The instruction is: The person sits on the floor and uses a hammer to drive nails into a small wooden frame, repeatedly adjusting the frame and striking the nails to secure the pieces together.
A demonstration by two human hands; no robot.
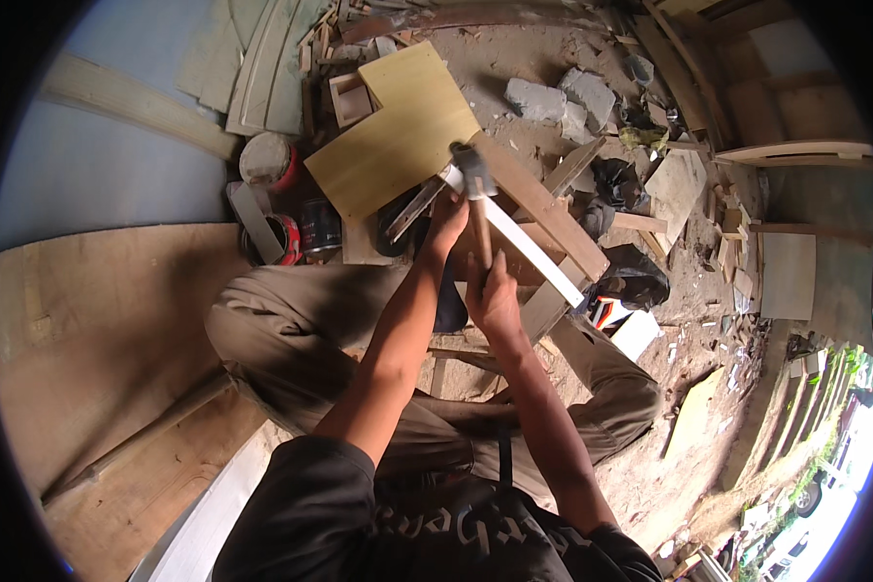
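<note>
My right hand (pixel 496 301) is closed around the wooden handle of a hammer (pixel 481 228). The hammer's dark head, slightly blurred, is over the far end of a long white strip (pixel 533 242). My left hand (pixel 445 219) is closed at that same end, just left of the hammer head; its fingertips are partly hidden. The strip slants down to the right beside a brown wooden plank (pixel 543 209). Past my hands lies a yellowish wooden panel (pixel 398 126) with a notched corner.
Paint cans (pixel 279 165) stand at the left, near a small open wooden box (pixel 351 100). Broken concrete blocks (pixel 563 97), a black plastic bag (pixel 632 279) and wood scraps lie to the right. A large plywood sheet (pixel 116 310) flanks my left knee.
</note>
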